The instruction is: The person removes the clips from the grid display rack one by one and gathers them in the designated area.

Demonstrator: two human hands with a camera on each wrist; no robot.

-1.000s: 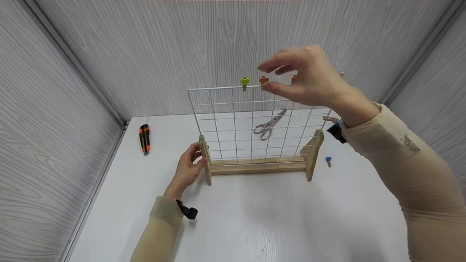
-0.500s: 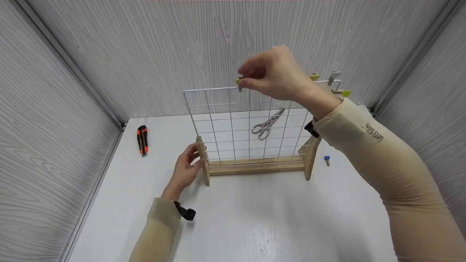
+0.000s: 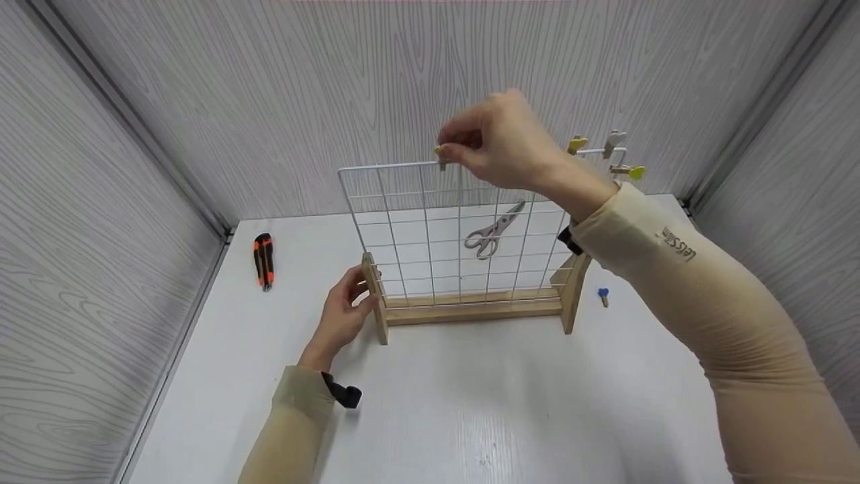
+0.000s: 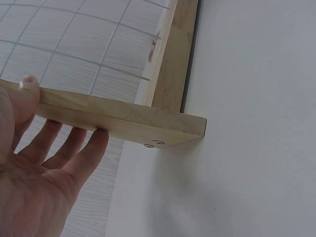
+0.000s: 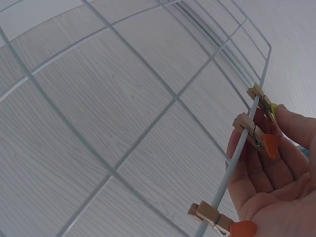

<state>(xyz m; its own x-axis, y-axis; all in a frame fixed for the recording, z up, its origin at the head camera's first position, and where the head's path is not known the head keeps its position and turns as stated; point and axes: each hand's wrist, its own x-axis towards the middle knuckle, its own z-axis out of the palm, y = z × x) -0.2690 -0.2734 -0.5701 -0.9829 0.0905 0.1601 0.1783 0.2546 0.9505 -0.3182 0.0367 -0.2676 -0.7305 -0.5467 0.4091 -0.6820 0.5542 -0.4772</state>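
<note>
A white wire grid panel [image 3: 386,167] stands upright in a wooden stand [image 3: 474,316]. My right hand [image 3: 504,144] is at the panel's top bar, pinching a small clothespin [image 5: 265,104] with a yellow-green heart. That clothespin straddles the bar; in the head view my fingers mostly cover it. Two clothespins with orange hearts, one nearer [image 5: 270,145] and one farther from the fingers [image 5: 242,229], sit on the same bar in the right wrist view. Low on the left, my left hand [image 3: 341,319] grips the stand's left upright [image 4: 118,116], thumb on one side and fingers on the other.
Toward the panel's right corner are a yellow clothespin [image 3: 577,144], a white one [image 3: 614,143] and a yellow-green one [image 3: 631,172]. Behind the grid lie scissors [image 3: 485,240]. A blue heart clothespin [image 3: 603,296] lies right of the stand, a utility knife [image 3: 264,261] at far left.
My right hand has moved left along the top bar, from beside an orange clothespin to the yellow-green one, and its fingers have closed on it. The left hand keeps its hold.
</note>
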